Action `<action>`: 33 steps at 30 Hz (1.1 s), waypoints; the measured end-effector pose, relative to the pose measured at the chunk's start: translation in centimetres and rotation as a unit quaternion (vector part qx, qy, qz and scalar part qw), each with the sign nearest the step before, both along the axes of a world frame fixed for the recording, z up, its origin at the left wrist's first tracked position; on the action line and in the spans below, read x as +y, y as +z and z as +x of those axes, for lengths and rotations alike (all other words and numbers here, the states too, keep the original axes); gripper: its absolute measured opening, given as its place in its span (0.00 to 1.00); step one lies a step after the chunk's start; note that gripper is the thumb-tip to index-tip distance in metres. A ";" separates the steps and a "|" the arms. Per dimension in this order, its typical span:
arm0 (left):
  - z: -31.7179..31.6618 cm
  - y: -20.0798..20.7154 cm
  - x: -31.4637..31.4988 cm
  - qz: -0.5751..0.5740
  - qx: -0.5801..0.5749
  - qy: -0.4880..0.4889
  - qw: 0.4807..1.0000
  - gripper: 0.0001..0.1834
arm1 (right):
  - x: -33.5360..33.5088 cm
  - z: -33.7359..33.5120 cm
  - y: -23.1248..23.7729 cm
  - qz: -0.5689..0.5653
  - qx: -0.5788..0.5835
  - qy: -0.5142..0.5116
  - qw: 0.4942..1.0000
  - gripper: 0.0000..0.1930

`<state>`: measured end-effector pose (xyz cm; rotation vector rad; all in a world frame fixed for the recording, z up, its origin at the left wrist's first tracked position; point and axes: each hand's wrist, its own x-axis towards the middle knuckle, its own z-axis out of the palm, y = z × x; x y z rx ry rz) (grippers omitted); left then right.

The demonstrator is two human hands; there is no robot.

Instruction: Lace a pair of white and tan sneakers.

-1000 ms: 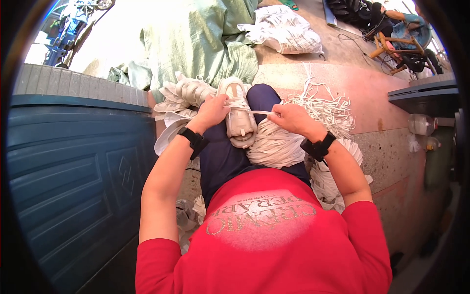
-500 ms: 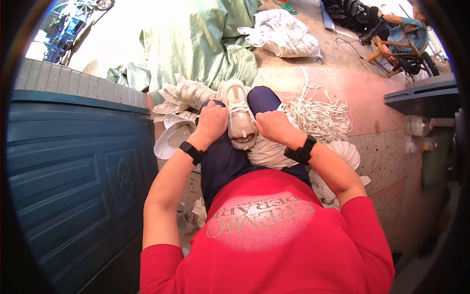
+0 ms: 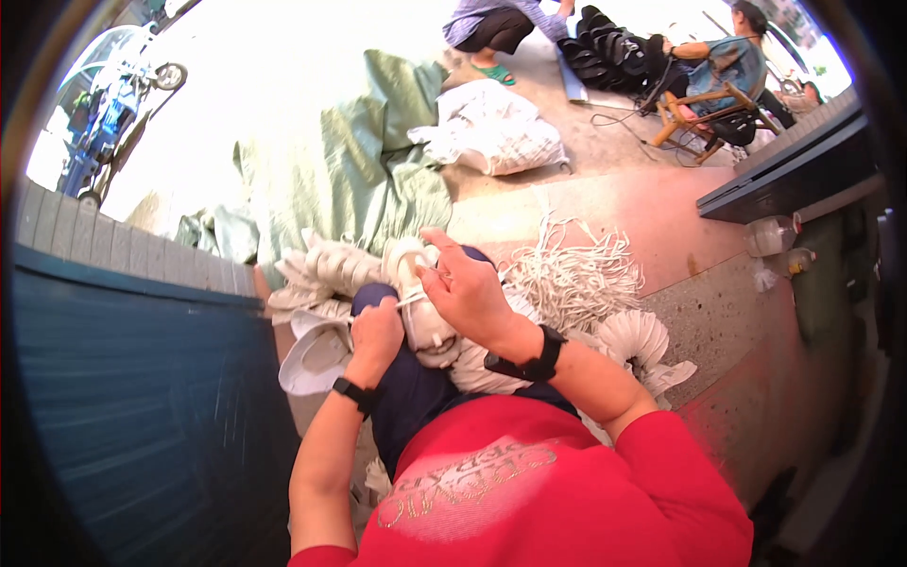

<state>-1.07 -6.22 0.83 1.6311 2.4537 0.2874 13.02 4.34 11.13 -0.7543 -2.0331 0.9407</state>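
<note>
A pale beige sneaker [image 3: 430, 333] stands between my knees, its toe toward me and its laced upper partly hidden by my right hand. My left hand [image 3: 378, 333] is closed in a pinch on a white shoelace [image 3: 410, 300] at the shoe's left side. This lace runs tight across the upper to my right hand [image 3: 474, 295], which is over the shoe. My right index finger points forward and the thumb sits apart from it; the other fingers curl in where the lace meets them, partly hidden.
More pale shoes [image 3: 342, 265] lie beyond my left knee, one [image 3: 316, 354] nearer. Right of my knees are loose white laces [image 3: 581, 269] and a row of shoes [image 3: 631, 340]. Ahead are green sheeting [image 3: 340, 170] and a white sack [image 3: 501, 128]. Two people [image 3: 732, 71] sit or crouch farther off.
My right hand has moved left across the top of the shoe and its index finger has straightened. My left hand has come down and left, drawing the lace. The view has shifted too.
</note>
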 end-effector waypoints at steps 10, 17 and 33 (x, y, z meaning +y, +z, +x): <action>-0.2 -1.1 0.8 0.076 -0.075 0.022 0.994 0.07 | 2.9 2.0 2.0 -0.052 -0.088 0.077 0.992 0.08; -0.2 -1.0 1.2 0.049 -0.050 0.008 0.998 0.09 | -0.2 -0.7 -9.4 -0.025 -0.331 0.165 0.929 0.08; -0.1 -1.9 1.2 0.037 -0.034 0.026 0.998 0.11 | -1.8 -1.9 -11.4 0.104 -0.297 0.157 0.936 0.05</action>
